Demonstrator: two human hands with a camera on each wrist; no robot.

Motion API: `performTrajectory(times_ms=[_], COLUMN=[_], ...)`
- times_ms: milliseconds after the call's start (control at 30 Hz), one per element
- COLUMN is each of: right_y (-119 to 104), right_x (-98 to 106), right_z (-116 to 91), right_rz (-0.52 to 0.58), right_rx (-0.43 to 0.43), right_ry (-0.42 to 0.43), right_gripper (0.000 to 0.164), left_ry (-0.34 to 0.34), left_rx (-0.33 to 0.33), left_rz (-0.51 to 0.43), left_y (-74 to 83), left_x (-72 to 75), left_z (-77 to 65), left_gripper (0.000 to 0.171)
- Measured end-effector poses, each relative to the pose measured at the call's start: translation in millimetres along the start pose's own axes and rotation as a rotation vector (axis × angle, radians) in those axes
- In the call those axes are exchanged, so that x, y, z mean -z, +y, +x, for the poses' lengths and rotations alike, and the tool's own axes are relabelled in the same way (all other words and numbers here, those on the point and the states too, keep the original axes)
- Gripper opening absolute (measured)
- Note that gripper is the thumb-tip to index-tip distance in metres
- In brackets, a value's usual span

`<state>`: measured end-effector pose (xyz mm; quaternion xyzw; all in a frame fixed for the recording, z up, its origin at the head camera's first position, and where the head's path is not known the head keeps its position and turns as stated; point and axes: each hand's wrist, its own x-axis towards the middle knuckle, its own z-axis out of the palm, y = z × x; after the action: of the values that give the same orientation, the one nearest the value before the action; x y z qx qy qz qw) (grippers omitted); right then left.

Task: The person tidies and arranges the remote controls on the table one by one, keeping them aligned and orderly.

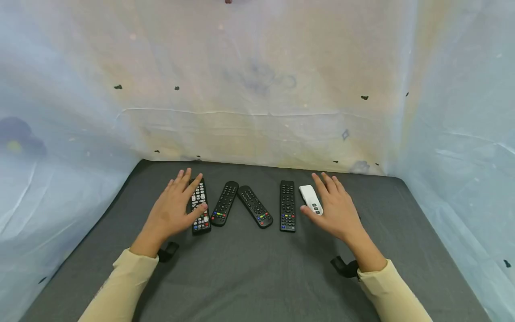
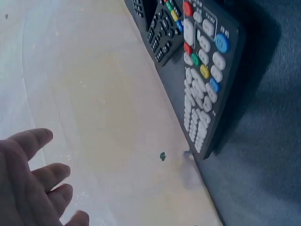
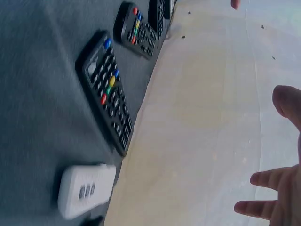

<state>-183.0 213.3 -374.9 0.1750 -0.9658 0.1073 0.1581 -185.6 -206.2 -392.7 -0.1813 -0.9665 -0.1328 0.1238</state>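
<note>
The left hand hovers palm down, fingers extended and spread, holding nothing; it partly covers, in the head view, the broad black rectangular plastic remote with pale buttons, which lies at the left end of the row on the grey cloth-covered table. The right hand hovers likewise, digits straight and apart, gripping nothing; just beside its thumb lies the short white plastic remote with dark buttons. Between these lie two slim black round-ended remotes, the left one and the right one, splayed with upper ends close together, and a straight black rectangular remote.

Handling (judged): all units should be light and stiff; smooth casings, the white one especially, may slip; buttons may depress under pressure. Grip each across its long side edges near mid-length; keep fingertips off the keypad; avoid dropping.
</note>
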Motion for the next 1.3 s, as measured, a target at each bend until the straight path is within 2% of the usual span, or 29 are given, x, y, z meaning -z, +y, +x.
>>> performTrajectory(times_ms=[300,433,567,733,900,1167,1300], right_y=[-27,-44,-62,-85,-109,-151,-167], right_x=[-14,-23,-34,-50,-65,-87,-99], right_z=[8,13,19,25,28,28,29], right_rz=[0.171,0.289,0.376,0.497,0.62,0.797,0.873], right_rx=[0.011,0.01,0.019,0.02,0.016,-0.019,-0.046], right_ry=[0.088,0.11,0.113,0.066,0.0,-0.129,-0.178], right_gripper=[0.081,0.075,0.071,0.066,0.062,0.053,0.048], left_ry=[0.006,-0.023,-0.07,-0.113,-0.124,-0.142,-0.164], left_rx=[-0.059,-0.05,-0.012,0.019,0.05,0.11,0.148], left_rz=[-0.049,-0.079,-0.152,-0.273,-0.378,-0.388,-0.398], left_y=[-15.7,-27.5,-40.6,-59.9,-75.9,-87.9,-95.7], left_x=[8.4,8.8,7.9,3.7,-6.1,-17.4,-24.0], left_z=[14.7,23.1,32.0,41.9,48.6,58.7,61.5], left_gripper=[0.076,0.074,0.071,0.065,0.061,0.056,0.062])
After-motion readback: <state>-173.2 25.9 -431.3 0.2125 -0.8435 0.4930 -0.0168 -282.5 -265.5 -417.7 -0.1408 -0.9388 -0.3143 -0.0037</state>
